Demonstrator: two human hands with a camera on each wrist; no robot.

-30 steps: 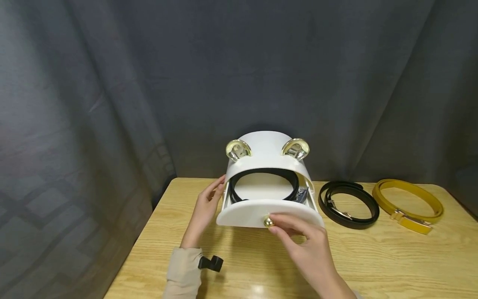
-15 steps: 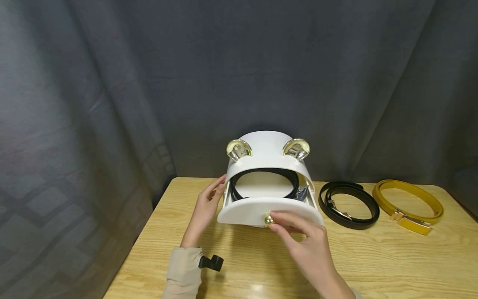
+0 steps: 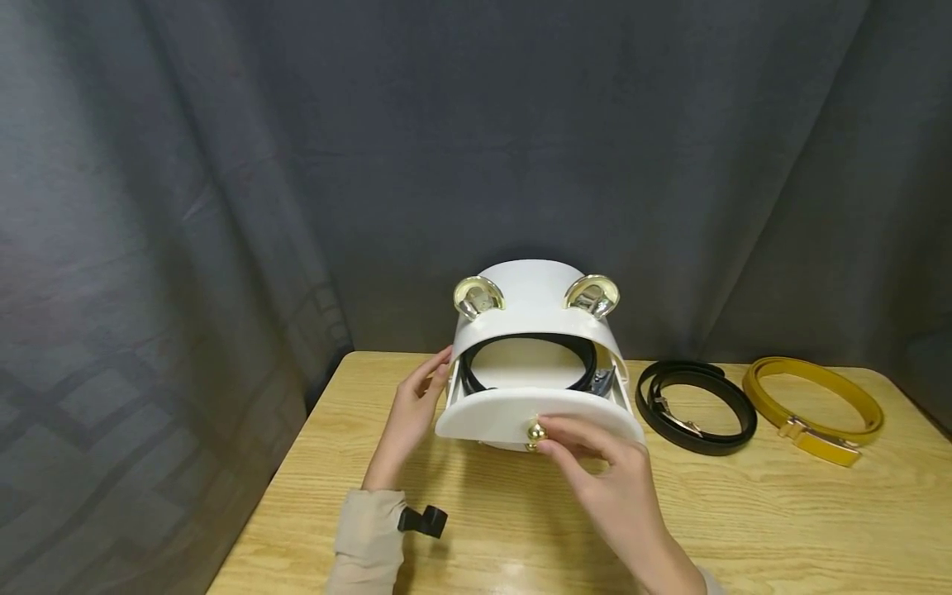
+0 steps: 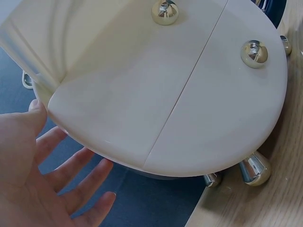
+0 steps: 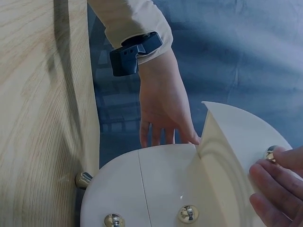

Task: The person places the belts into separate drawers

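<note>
Box (image 3: 530,293): smooth semi-gloss plastic; knob (image 3: 535,431): shiny metal-look; tbl (image 3: 751,516): wd-grain; curtain (image 3: 521,132): matt cloth.

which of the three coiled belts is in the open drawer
The black belt with the silver-coloured buckle; the other black belt and the yellow belt lie outside, on the wooden table.

Access to the drawer (image 3: 483,420) is from above, between its front panel and the overhanging box (image 3: 531,289); a coiled belt (image 3: 467,372) rings the opening. The right hand (image 3: 611,475) obstructs the knob (image 3: 536,430); the left hand (image 3: 411,406) occupies the left flank. Between the forearms, a passage over the table (image 3: 494,512) is narrowed by a black clip (image 3: 426,521). A black belt (image 3: 720,445) restricts the right flank, with a yellow belt (image 3: 829,446) just beyond. Gold ears (image 3: 479,297) project, leaving room between them. A curtain (image 3: 521,149) limits the rear.
</note>
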